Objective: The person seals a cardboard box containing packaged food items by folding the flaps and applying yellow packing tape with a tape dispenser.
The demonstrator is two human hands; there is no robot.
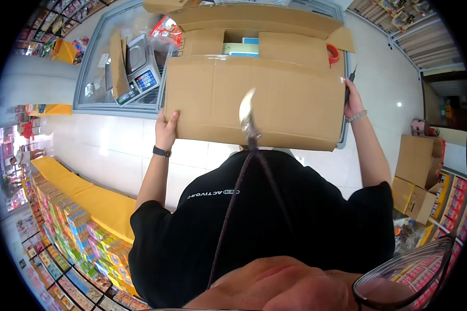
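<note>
A large cardboard box [295,105] is in front of me, its far flap [257,17] raised. Through the gap between two inner flaps, light green and blue items [241,48] show inside. My left hand [166,130] grips the left edge of the broad near panel, thumb on its face. At the right edge, my right hand [353,99] grips the box and also holds a slim dark pointed tool [350,83], tip away from me; its exact kind is unclear. A red tape roll [332,54] is by the right rear corner. A curved pale pendant [247,107] hangs over the panel.
Behind the box is a glass-topped chest freezer [116,109] bearing a digital scale [140,74] and a cardboard strip [118,66]. Yellow-topped shelving [89,198] with packaged goods runs along the left. More cardboard boxes [412,163] stand at the right.
</note>
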